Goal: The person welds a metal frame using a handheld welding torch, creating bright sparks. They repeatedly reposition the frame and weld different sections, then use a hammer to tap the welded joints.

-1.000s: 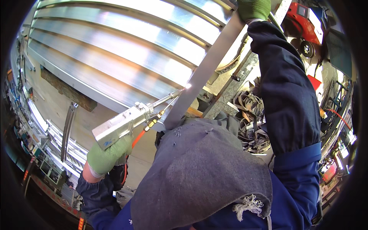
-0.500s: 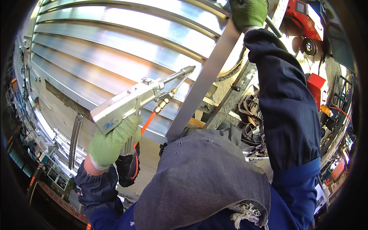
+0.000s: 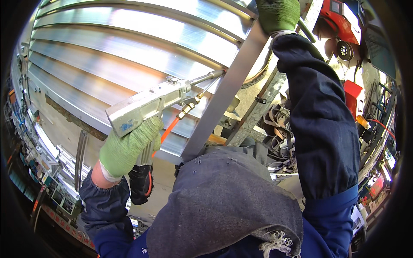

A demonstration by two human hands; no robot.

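My left hand (image 3: 129,150), in a green glove, is closed around the handle of a silver welding gun (image 3: 148,103). The gun's nozzle (image 3: 211,76) points up and right, its tip at or very near the inner edge of a flat metal frame bar (image 3: 230,88). An orange hose (image 3: 170,130) with brass fittings runs along its underside towards the tip. At the upper edge my right hand (image 3: 279,17), gloved in green, lies at the far part of the bar; its fingers are mostly out of view. Shiny metal slats (image 3: 124,47) fill the frame.
Beyond the bar lie a steel beam (image 3: 258,103) and a heap of dark straps or scraps (image 3: 282,137). Red machines (image 3: 340,19) and a red box (image 3: 352,96) stand at the right. My grey apron (image 3: 223,193) reaches the frame's near corner.
The gun has moved slightly right and up with my left hand, bringing its nozzle tip to the bar's edge. My right hand stays nearly in place. The view has shifted a little.
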